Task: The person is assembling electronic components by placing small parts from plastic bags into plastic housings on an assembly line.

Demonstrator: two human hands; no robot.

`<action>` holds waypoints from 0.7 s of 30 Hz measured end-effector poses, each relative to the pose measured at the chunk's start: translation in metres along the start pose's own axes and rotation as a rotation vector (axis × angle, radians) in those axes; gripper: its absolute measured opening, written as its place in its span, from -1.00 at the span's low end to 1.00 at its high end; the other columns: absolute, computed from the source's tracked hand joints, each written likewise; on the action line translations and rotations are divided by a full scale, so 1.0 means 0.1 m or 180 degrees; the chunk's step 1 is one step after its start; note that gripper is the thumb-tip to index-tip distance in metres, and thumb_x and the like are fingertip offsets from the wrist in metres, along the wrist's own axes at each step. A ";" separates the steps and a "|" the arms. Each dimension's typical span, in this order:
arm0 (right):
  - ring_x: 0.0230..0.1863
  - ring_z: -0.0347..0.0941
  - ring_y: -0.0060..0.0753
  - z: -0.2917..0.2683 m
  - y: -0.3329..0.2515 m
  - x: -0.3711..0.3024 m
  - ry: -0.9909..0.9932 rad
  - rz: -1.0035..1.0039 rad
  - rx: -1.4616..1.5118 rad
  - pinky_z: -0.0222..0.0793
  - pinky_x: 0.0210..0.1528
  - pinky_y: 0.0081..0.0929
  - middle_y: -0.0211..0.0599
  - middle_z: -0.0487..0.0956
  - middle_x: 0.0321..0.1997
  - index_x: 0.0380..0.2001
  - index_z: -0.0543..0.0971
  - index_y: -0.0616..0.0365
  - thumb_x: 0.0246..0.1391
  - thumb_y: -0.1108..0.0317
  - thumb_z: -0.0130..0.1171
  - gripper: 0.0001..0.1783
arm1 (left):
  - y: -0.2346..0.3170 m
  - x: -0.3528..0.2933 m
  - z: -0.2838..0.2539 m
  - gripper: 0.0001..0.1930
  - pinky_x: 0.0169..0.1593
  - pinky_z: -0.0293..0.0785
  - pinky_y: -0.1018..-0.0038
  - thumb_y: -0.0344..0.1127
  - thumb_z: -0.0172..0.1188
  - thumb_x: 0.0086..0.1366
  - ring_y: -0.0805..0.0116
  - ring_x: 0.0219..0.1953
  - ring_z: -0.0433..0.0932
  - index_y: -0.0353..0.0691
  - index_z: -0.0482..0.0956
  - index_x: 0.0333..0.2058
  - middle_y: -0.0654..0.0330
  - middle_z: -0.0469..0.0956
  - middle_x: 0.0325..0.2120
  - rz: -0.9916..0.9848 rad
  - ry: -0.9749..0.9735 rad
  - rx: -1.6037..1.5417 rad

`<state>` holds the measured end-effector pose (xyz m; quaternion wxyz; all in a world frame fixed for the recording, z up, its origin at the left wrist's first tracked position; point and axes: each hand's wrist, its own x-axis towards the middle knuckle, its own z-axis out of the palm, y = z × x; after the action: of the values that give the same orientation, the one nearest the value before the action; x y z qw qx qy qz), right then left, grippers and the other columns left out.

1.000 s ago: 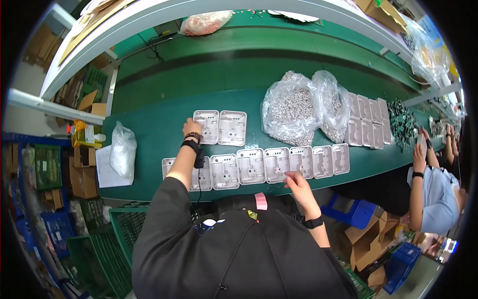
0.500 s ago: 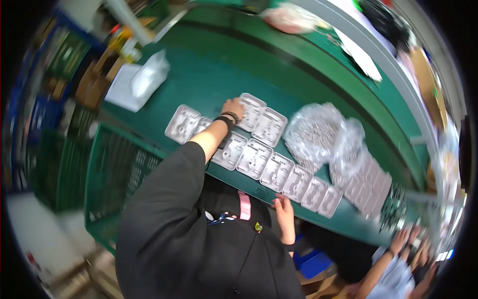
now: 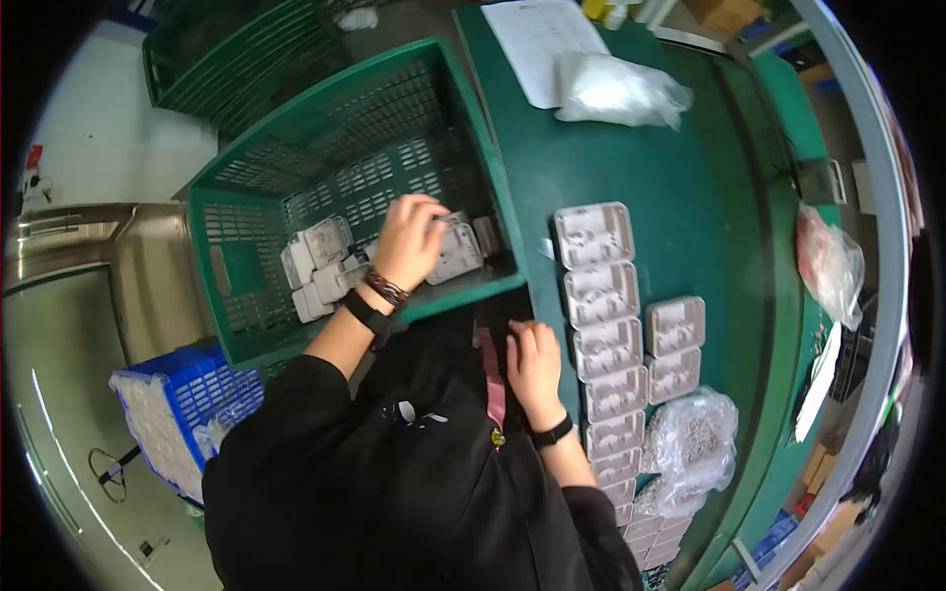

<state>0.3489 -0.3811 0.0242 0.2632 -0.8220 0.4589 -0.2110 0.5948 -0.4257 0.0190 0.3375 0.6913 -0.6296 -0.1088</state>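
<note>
My left hand is inside the green crate, over a pale grey plastic housing near the crate's table-side wall. Its fingers are bent with the thumb apart, and I see no part held between them. More pale grey housings lie loosely piled on the crate floor. My right hand hovers by the table edge, fingers loosely bent and apart, holding nothing. Nearest to it on the table is a row of open, tray-like housings, hollow side up. Two more housings form a second row behind.
Clear plastic bags of small grey parts stand beside the rows. A white plastic bag rests partly on a paper sheet at the table's far end. A blue crate stands at the left, and a grey metal frame post bounds the right.
My view has turned left, toward the green crate. My left hand has moved from the housings on the table into the crate. My right hand stays near the table edge.
</note>
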 end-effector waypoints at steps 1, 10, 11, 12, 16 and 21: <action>-0.37 0.32 -0.18 0.13 -0.03 0.28 -0.0055 0.0039 0.0011 0.23 -0.31 -0.36 -0.20 0.37 -0.38 -0.31 0.42 0.15 -0.12 0.42 0.06 -0.78 | -0.40 -0.01 -0.02 -0.82 -0.17 0.31 0.31 -0.40 0.11 0.00 0.09 -0.24 0.38 -0.23 0.42 -0.36 0.07 0.40 -0.36 -0.0401 -0.0166 0.0103; -0.61 0.25 -0.40 0.95 -0.02 0.95 -0.0193 -0.0694 -0.0670 0.08 -0.52 -0.44 -0.44 0.27 -0.65 -0.65 0.40 0.01 -0.29 0.32 0.06 -0.93 | -3.90 -1.68 -0.10 -0.54 -0.15 0.38 0.17 -0.12 0.04 0.12 0.06 -0.18 0.41 -0.17 0.28 -0.03 -0.08 0.35 -0.16 -0.4611 -0.2924 0.1406; -0.61 0.25 -0.40 0.92 0.04 0.94 -0.0220 -0.0556 -0.0768 0.08 -0.52 -0.44 -0.44 0.27 -0.65 -0.65 0.40 0.01 -0.29 0.32 0.06 -0.93 | -3.81 -1.50 -0.01 -0.44 -0.10 0.35 0.15 -0.06 0.07 0.09 0.07 -0.09 0.36 -0.14 0.20 0.04 -0.08 0.27 -0.06 -0.4764 -0.2351 0.1650; -0.61 0.25 -0.39 0.90 0.03 0.94 -0.0340 -0.0522 -0.0821 0.07 -0.52 -0.44 -0.43 0.28 -0.65 -0.67 0.40 0.02 -0.32 0.33 0.05 -0.93 | -3.73 -1.40 0.07 -0.44 -0.10 0.35 0.15 -0.06 0.07 0.09 0.07 -0.09 0.36 -0.14 0.20 0.04 -0.08 0.27 -0.06 -0.4724 -0.2492 0.1638; -0.61 0.25 -0.36 0.83 -0.08 0.93 -0.0734 -0.0407 -0.0921 0.06 -0.52 -0.45 -0.41 0.31 -0.66 -0.71 0.40 0.04 -0.41 0.35 0.03 -0.93 | -3.48 -1.19 0.29 -0.38 0.06 0.13 0.20 -0.04 0.10 0.06 0.10 0.07 0.14 -0.06 0.12 0.08 0.02 0.10 0.06 -0.4057 -0.1485 0.1887; -0.63 0.22 -0.38 0.87 -0.11 0.98 -0.0903 -0.0373 -0.0960 0.03 -0.52 -0.45 -0.42 0.32 -0.65 -0.71 0.41 0.04 -0.46 0.33 0.01 -0.92 | -4.04 -1.11 0.34 -0.53 0.13 0.00 0.25 -0.24 0.03 0.08 0.13 0.08 0.13 -0.03 0.23 0.01 0.14 0.17 0.03 -0.2420 -0.1351 0.2399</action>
<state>0.4550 -0.4410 -0.0256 0.1865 -0.8988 0.3951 -0.0371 0.8770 -0.3400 -0.2806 -0.1287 0.9046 -0.3860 -0.1269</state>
